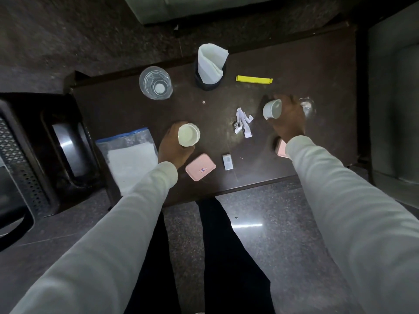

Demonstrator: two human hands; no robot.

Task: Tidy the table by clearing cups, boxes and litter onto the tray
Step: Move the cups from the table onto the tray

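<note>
Dark glossy table (294, 64): each hand (172, 148) (290, 121) grips a round white cup (188, 135) (272, 109).

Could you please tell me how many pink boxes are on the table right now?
2. One pink box lies near the table's front edge beside the left hand; another pink box sits mostly hidden under the right sleeve.

Half buried under the right sleeve (317, 168) at four o'clock on the surface (294, 64): a pink box (281, 147), only its left end showing. Blurred beyond telling at three o'clock, just past the right hand (289, 118): a shiny rounded thing (307, 106). Too small to read: the label (202, 170) on the near pink box (200, 167); cut off by the left edge: the dark perforated tray (20, 164).
</note>
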